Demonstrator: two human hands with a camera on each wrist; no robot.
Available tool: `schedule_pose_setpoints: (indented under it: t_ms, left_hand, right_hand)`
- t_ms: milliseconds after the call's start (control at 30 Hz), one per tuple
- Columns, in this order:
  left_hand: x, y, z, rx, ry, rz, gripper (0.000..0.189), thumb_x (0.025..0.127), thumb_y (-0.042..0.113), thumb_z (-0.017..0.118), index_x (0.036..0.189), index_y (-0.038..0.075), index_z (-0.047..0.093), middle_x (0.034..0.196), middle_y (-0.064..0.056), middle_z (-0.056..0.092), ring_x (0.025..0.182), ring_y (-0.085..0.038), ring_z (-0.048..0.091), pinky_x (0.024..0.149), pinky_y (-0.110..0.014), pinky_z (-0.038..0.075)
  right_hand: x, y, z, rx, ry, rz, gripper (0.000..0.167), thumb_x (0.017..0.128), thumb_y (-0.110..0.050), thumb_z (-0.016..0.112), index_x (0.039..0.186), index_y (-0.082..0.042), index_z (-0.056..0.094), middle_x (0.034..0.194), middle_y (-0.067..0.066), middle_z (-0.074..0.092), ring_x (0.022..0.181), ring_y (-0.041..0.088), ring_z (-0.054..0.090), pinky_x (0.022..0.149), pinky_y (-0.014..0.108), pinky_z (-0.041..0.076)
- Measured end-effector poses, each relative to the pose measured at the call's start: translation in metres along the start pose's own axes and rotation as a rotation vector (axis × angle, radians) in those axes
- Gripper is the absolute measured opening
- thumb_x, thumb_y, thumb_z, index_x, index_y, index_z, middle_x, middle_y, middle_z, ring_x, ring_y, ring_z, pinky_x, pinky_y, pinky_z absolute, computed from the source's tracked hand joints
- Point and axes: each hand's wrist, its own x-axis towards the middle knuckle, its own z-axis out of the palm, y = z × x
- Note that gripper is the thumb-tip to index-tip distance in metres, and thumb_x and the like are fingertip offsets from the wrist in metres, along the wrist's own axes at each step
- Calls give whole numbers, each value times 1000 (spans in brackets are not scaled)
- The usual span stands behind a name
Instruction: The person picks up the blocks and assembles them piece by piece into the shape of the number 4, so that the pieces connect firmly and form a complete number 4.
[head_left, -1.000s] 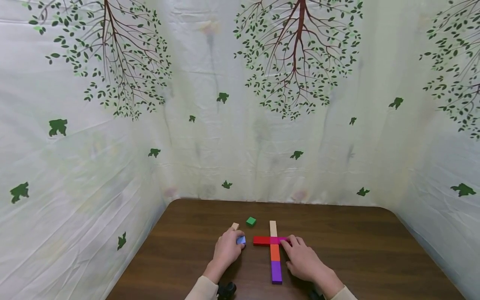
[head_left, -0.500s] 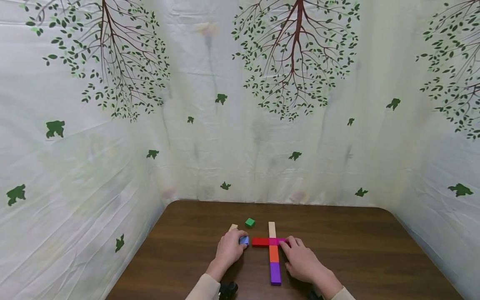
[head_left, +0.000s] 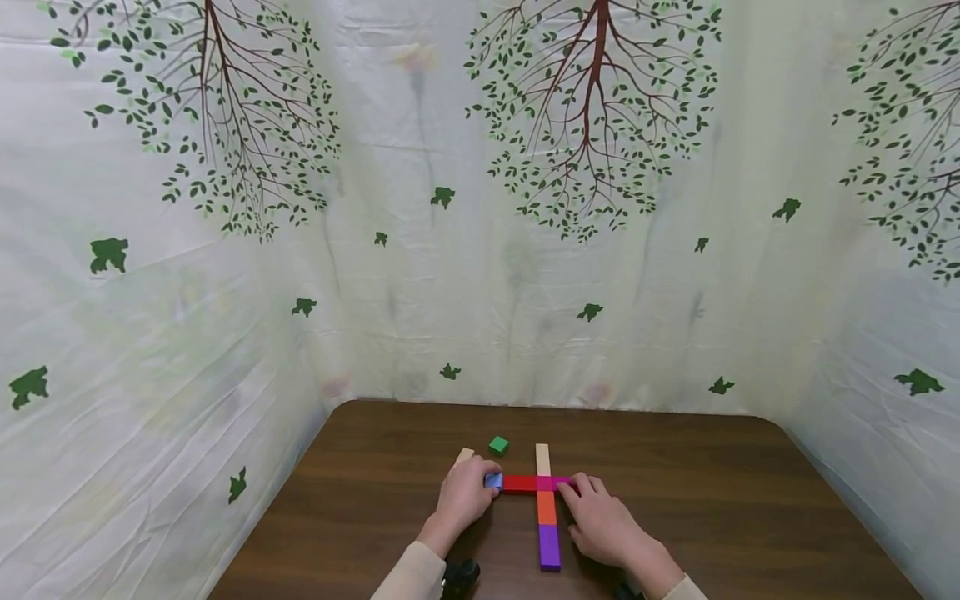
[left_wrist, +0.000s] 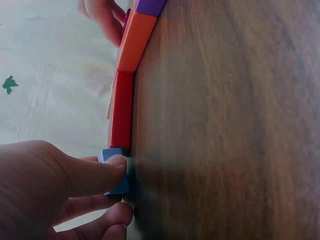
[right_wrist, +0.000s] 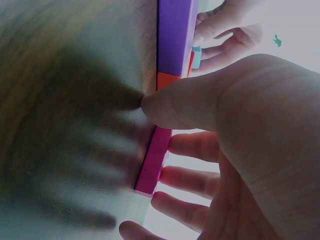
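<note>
My left hand (head_left: 463,493) pinches a blue block (head_left: 492,481) between thumb and fingers, at the left end of a red block (head_left: 520,484). In the left wrist view the blue block (left_wrist: 116,187) meets the red block's end or sits very close to it. On the other side, my right hand (head_left: 606,521) holds a magenta block (right_wrist: 152,162), its thumb on the near side and fingers along the far side. An orange block (head_left: 546,508), a purple block (head_left: 550,548) and a pale wooden block (head_left: 542,460) make up the cross's upright line.
Behind the left hand lie a green block (head_left: 498,445) and another pale wooden block (head_left: 466,455), partly hidden by the fingers. Everything rests on a dark brown table (head_left: 697,492). A pale curtain (head_left: 517,333) printed with trees and leaves hangs around its far side.
My left hand has moved right with the blue block, closing the gap to the red block's left end. The right hand has stayed at the magenta block.
</note>
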Motion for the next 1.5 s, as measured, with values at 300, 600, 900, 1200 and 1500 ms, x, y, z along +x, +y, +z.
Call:
schedule_pose_setpoints:
  t_ms: [300,600,900,1200,1500]
  left_hand:
    - [2,4,-2,19,-18,0,29,79,17,86,107,16,79,97,-3,63,85,-19,57,74,-41,52]
    - [5,2,-2,10,-34,31,27,78,21,87,104,15,80,95,-2,62,85,-17,56,74,-37,50]
    - [11,-1,-1,-57,-79,41,27,76,25,89,99,14,80,94,0,59,86,-17,53,74,-37,45]
    - [14,-1,-3,-77,-122,18,27,77,24,89,100,14,79,96,0,57,88,-18,51,75,-38,46]
    - [14,-2,0,-71,-117,27,25,77,25,88,99,15,79,95,1,57,87,-17,52,75,-37,47]
  right_hand:
    - [1,1,2,1,-3,-1,59,86,-23,76,139,-6,56,128,14,50,123,39,48,80,56,54]
    - [0,0,0,-4,-12,-3,58,86,-23,75,139,-7,55,129,14,50,123,38,48,79,54,54]
    - [0,-1,1,2,-8,3,60,86,-23,76,139,-6,55,130,15,50,124,39,48,80,56,54]
    - [0,-1,2,-9,2,2,60,85,-23,76,139,-7,55,129,14,50,123,38,48,80,56,54]
    - [1,0,3,-9,-10,9,59,86,-24,76,139,-7,56,128,14,50,123,38,48,79,57,54]
